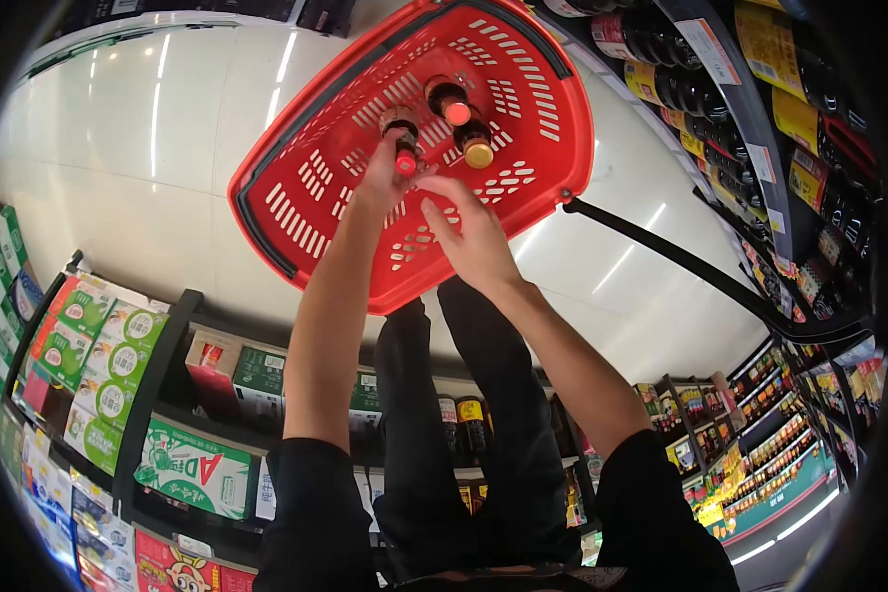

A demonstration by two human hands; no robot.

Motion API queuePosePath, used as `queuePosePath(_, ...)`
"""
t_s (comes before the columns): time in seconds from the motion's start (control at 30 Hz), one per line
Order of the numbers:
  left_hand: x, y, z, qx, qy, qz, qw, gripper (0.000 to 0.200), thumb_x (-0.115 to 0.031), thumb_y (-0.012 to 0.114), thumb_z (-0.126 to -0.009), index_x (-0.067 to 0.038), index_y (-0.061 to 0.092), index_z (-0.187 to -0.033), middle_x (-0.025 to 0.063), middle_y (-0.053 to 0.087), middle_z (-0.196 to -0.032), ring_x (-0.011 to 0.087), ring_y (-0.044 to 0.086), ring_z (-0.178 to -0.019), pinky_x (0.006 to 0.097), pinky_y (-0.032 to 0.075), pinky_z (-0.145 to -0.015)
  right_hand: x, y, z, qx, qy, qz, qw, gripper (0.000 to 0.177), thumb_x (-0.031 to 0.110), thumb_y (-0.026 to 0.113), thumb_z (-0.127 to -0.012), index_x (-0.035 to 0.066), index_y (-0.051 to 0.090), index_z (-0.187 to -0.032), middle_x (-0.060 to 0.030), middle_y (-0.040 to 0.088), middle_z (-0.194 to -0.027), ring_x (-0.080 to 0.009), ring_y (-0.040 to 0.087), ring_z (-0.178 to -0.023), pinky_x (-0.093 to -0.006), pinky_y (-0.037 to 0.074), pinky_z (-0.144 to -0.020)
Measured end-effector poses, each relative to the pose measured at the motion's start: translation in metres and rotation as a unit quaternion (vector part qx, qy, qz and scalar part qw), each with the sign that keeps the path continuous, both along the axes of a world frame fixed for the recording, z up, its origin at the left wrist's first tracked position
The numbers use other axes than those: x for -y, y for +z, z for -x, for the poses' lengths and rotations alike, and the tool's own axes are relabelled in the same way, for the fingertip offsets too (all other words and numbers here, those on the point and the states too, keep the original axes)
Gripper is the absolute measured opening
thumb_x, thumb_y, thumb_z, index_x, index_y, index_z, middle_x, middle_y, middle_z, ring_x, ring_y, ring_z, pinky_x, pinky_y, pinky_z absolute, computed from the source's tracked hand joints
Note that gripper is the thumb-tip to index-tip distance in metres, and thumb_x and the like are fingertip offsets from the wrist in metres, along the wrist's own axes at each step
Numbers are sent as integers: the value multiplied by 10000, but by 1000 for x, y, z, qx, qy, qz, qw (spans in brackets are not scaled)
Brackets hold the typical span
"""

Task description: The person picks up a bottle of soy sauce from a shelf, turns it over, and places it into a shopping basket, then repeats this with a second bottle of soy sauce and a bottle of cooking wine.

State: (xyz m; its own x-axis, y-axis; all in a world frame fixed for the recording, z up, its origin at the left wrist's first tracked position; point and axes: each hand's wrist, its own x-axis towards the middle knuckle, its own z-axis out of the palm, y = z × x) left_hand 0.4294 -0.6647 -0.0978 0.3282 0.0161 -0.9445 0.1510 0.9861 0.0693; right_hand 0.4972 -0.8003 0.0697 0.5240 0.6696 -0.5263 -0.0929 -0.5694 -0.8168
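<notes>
Fingers of my left hand closed around a dark bottle, red cap toward me, over the inside of the red basket. Right hand empty, thumb and index spread wide, index tip right by the left hand; can't tell if they touch. Two more in the basket, side by side: a red-capped bottle and a gold-capped bottle. Black handle sticks out to the right. Pale shiny floor around. Bottle shelves on the right, boxed goods lower left, my dark-trousered legs below the basket.
</notes>
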Motion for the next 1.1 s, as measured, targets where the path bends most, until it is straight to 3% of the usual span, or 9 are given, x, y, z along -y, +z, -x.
queuePosePath(0.07,-11,-16,5,-18,-73,-2,997,322,-321,586,-1002,-24,518,-1103,93,578,-810,231,595,-681,519,643,-791,-1,9,-5,-12,-15,5,1000,305,169,578,-1045,42,578,-1321,-135,686,-1272,-278,651,-1219,-357,485,-1020)
queuePosePath(0.13,-14,-15,5,-34,-96,-10,995,286,-307,573,-1010,-45,522,-1112,93,578,-814,223,600,-692,498,650,-787,0,18,-13,-19,-40,-8,999,312,194,578,-1036,17,581,-1293,-176,669,-1265,-331,650,-1188,-395,516,-986)
queuePosePath(0.33,-23,-29,1,-67,-114,23,991,242,-297,568,-1015,-92,531,-1139,75,592,-835,220,616,-644,429,658,-744,0,44,-21,-50,-22,8,998,263,151,543,-1064,37,601,-1294,-90,687,-1242,-213,641,-1185,-333,478,-1019)
queuePosePath(0.47,-20,-37,4,-33,-77,41,996,258,-296,574,-1012,-100,538,-1175,76,604,-859,213,632,-653,454,661,-767,4,57,-13,-35,-22,-20,999,248,175,570,-1041,37,590,-1247,-131,702,-1204,-309,691,-1100,-374,532,-936)
queuePosePath(0.6,-21,0,-1,-23,-53,1,998,307,-276,456,-1050,-106,485,-1304,119,614,-1000,252,671,-782,513,646,-835,13,73,-8,-15,-6,-15,1000,248,181,574,-1042,38,585,-1244,-128,714,-1189,-299,698,-1097,-384,545,-906)
queuePosePath(0.77,-11,79,6,-64,-149,-122,979,622,-362,461,-1058,-99,270,-1588,242,400,-1491,347,663,-1155,502,640,-828,26,103,2,-78,-10,4,997,262,189,557,-1062,30,581,-1268,-129,728,-1167,-247,697,-1109,-357,533,-933)
queuePosePath(0.87,4,132,45,-88,-226,-181,953,602,-366,463,-1054,-39,352,-1547,187,477,-1496,296,616,-1245,478,597,-905,33,151,0,-100,-16,11,995,252,154,563,-1060,14,603,-1265,-112,734,-1158,-189,673,-1158,-326,502,-990)
queuePosePath(1.0,31,219,118,-57,-213,-205,954,475,-313,449,-1044,-11,519,-1403,145,605,-1393,283,630,-1240,456,551,-980,58,247,-39,198,-139,-90,966,147,97,599,-1022,16,642,-1136,-104,724,-1084,-184,684,-1042,-337,512,-959)
queuePosePath(1.1,55,279,175,-61,-225,-223,947,386,-269,438,-1049,-12,612,-1277,129,689,-1265,279,698,-1114,411,566,-930,87,311,-91,460,-278,-80,840,161,25,653,-958,4,625,-1115,-86,636,-1059,-171,585,-929,-317,479,-893)
